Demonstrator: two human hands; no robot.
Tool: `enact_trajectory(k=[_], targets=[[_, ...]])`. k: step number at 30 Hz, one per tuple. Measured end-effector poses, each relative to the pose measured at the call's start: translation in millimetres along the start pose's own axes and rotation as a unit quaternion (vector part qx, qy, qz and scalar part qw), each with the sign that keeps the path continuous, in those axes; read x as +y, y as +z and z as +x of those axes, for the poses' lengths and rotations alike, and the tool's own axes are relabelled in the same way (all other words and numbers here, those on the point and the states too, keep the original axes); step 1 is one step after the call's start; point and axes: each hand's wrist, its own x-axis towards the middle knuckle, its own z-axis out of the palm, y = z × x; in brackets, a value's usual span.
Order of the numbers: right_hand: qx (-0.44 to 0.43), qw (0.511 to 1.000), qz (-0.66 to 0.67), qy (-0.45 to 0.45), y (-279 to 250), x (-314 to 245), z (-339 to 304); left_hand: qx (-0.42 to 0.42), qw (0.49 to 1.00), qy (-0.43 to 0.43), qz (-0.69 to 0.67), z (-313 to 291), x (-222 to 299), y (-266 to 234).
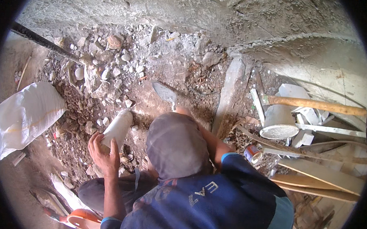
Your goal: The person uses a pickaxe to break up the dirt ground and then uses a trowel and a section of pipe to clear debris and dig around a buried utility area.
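Neither of my hands is in view. Just in front of me crouches another person, seen from above and behind, in a dark cap (178,145) and a blue shirt (212,206). That person's left hand (104,155) is at the near end of a pale, roughly cylindrical object (119,127), whose kind I cannot make out. Their right hand (184,111) is mostly hidden by the cap; a trowel (165,91) with a grey blade extends from it over the dusty ground.
Stones and rubble (101,80) lie at the far left, near a white sack (28,116). A concrete strip (229,86) crosses right of centre. Further right are a white bucket (278,122), a wooden handle (319,105), a can (253,154) and boards (324,176). An orange helmet-like object (84,220) sits lower left.
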Motion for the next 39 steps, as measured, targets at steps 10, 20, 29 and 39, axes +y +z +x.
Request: enact_trajectory(k=[10,20,29,39], targets=[[0.090,0.982,0.153,0.071,-19.9,-63.1,89.9,-0.008,1.000,0.012,0.018,3.8,-4.3,3.0],[-0.022,0.980,0.196,0.010,31.0,-124.8,46.8,-0.010,1.000,-0.011,0.026,4.5,-7.4,-5.2],[-0.110,0.970,0.207,-0.057,81.0,-197.6,110.4,-0.017,0.999,-0.023,0.034,11.6,-5.6,-4.4],[-0.182,0.961,-0.096,-0.185,93.3,-249.0,123.6,-0.028,0.999,-0.023,0.018,7.2,2.6,3.3]])
